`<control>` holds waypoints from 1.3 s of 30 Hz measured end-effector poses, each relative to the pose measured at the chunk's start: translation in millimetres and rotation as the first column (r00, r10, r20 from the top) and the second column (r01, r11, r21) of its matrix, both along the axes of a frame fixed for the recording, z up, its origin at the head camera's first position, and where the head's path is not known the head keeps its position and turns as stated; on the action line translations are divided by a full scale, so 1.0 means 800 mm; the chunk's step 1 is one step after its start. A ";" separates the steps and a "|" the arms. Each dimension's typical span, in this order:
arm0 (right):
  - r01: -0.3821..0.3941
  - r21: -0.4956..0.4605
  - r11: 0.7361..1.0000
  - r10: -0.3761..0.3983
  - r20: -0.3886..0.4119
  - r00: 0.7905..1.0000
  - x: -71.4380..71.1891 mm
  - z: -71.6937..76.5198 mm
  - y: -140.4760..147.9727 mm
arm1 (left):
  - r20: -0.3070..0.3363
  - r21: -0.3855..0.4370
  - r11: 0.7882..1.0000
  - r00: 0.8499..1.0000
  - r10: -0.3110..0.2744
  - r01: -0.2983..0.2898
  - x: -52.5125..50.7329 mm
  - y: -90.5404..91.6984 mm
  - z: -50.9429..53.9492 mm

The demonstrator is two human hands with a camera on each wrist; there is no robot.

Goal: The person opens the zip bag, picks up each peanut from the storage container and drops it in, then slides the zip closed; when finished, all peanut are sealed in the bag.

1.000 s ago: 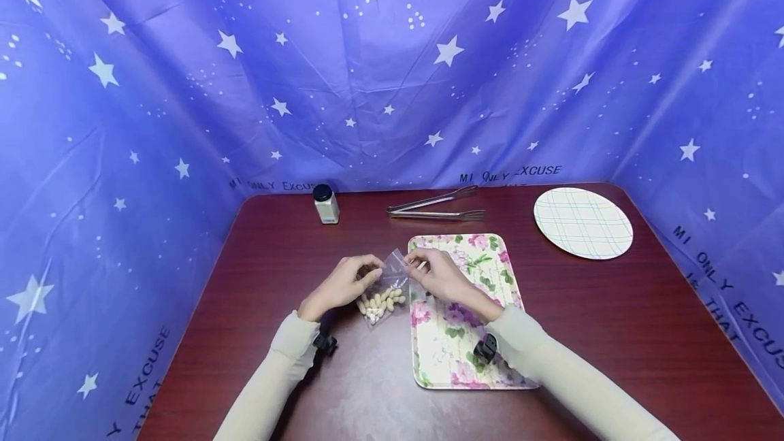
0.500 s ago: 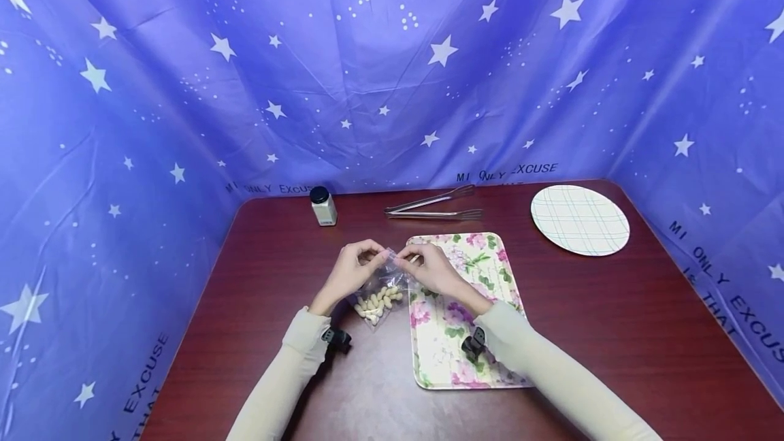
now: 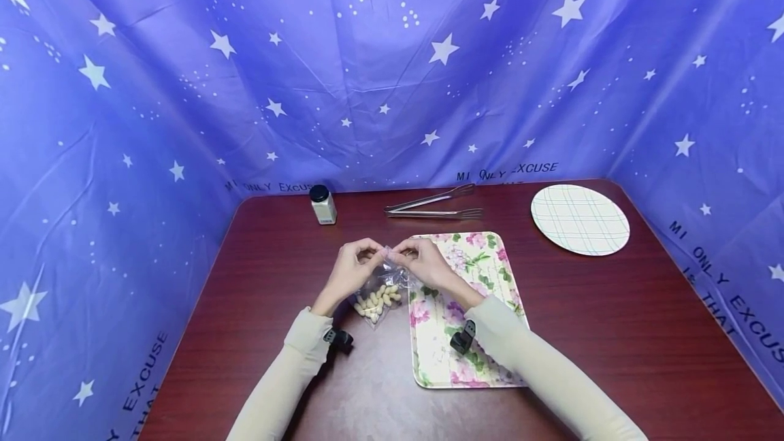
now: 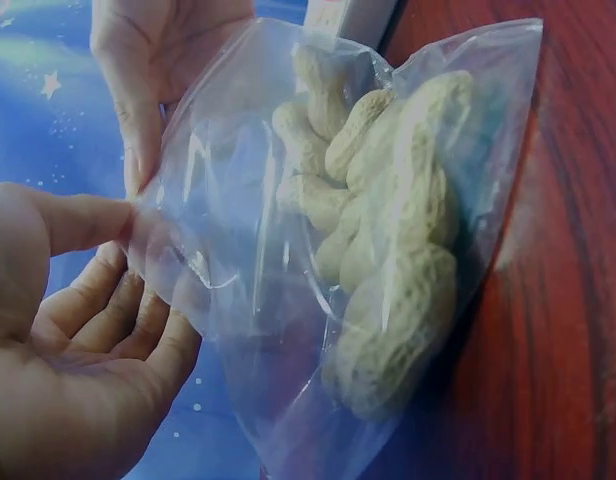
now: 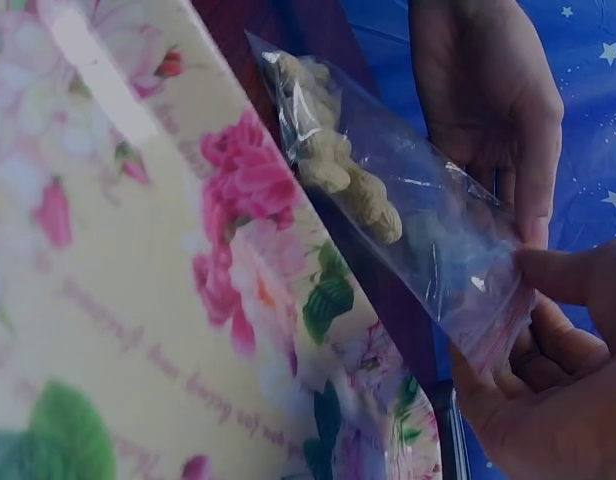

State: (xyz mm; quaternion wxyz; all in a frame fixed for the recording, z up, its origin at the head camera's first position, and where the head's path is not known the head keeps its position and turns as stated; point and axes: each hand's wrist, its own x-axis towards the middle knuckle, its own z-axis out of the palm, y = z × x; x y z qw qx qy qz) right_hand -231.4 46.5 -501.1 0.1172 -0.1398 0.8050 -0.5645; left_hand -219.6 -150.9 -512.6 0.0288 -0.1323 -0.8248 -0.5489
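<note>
A clear plastic bag (image 4: 243,240) of peanuts (image 4: 398,210) hangs between my two hands, its lower end by the table beside the tray. My left hand (image 3: 350,269) pinches the gathered top edge between thumb and fingers. Close against it, my right hand (image 3: 427,266) pinches the same edge from the other side. In the right wrist view the peanuts (image 5: 333,150) lie in the bag's far end, and the film is creased near the fingers. The fingertips of both hands nearly meet at the top of the bag.
A floral tray (image 3: 447,352) lies under my right forearm. Behind are a black-capped seasoning bottle (image 3: 324,207), metal tongs (image 3: 429,214) and, at the back right, a checked oval plate (image 3: 580,220). A starry blue curtain (image 3: 367,73) hangs behind the dark red table (image 3: 257,250).
My hands have come together along the bag's top edge, the right one moving left. The stretched top is now bunched between the fingertips. The other things stay put.
</note>
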 end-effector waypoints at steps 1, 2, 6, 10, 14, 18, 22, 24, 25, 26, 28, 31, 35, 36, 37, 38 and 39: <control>0.001 0.006 1.000 -0.001 0.000 1.000 0.000 0.000 0.000 | -0.001 -0.006 1.000 1.000 0.008 -0.008 0.000 0.001 0.000; 0.001 0.013 1.000 -0.001 -0.003 1.000 -0.001 0.000 0.000 | -0.006 -0.011 1.000 1.000 0.015 -0.015 0.000 0.001 0.000; 0.011 0.050 0.999 -0.009 -0.032 0.999 0.000 0.000 -0.001 | -0.023 -0.024 0.999 0.999 0.043 -0.044 0.000 0.003 -0.002; 0.017 0.125 0.992 -0.008 -0.073 0.997 0.003 0.002 -0.002 | -0.037 -0.032 0.997 0.997 0.075 -0.076 0.001 0.007 -0.001; 0.015 0.169 0.985 0.000 -0.088 0.996 0.005 0.003 -0.001 | -0.046 -0.032 0.994 0.993 0.106 -0.107 0.000 0.009 0.001; 0.002 0.177 0.984 0.016 -0.098 0.995 0.006 0.003 0.000 | -0.030 -0.025 0.992 0.991 0.127 -0.127 -0.002 0.009 0.001; 0.002 0.193 0.981 0.018 -0.103 0.995 0.007 0.001 0.001 | -0.002 -0.026 0.988 0.989 0.149 -0.149 -0.002 0.009 0.001; 0.002 0.196 0.981 0.018 -0.103 0.995 0.008 0.000 0.002 | 0.004 -0.029 0.986 0.986 0.165 -0.165 -0.003 0.008 0.001; 0.001 0.197 0.980 0.018 -0.099 0.995 0.009 -0.001 0.003 | 0.007 -0.031 0.985 0.985 0.172 -0.172 -0.003 0.008 0.001; 0.001 0.197 0.980 0.019 -0.096 0.995 0.010 -0.002 0.004 | 0.010 -0.032 0.984 0.984 0.178 -0.177 -0.003 0.008 0.001; -0.004 0.198 0.980 0.023 -0.094 0.995 0.012 -0.004 0.006 | 0.014 -0.030 0.982 0.982 0.186 -0.186 -0.004 0.007 0.000; -0.018 0.202 0.979 0.037 -0.092 0.995 0.015 -0.007 0.010 | 0.023 -0.031 0.981 0.981 0.193 -0.192 -0.006 0.005 -0.003; -0.038 0.225 0.974 0.063 -0.104 0.993 0.019 -0.008 0.014 | 0.032 -0.030 0.980 0.980 0.197 -0.196 -0.007 0.003 -0.007; -0.044 0.232 0.972 0.071 -0.108 0.992 0.020 -0.008 0.016 | 0.032 -0.030 0.980 0.979 0.199 -0.198 -0.007 0.003 -0.008; -0.051 0.244 0.968 0.080 -0.113 0.990 0.021 -0.007 0.017 | 0.032 -0.029 0.980 0.979 0.200 -0.199 -0.007 0.002 -0.008; -0.056 0.256 0.965 0.088 -0.117 0.989 0.023 -0.006 0.018 | 0.030 -0.029 0.979 0.979 0.203 -0.203 -0.008 0.002 -0.008; -0.063 0.266 0.962 0.098 -0.122 0.988 0.024 -0.006 0.019 | 0.029 -0.028 0.978 0.978 0.207 -0.206 -0.008 0.001 -0.008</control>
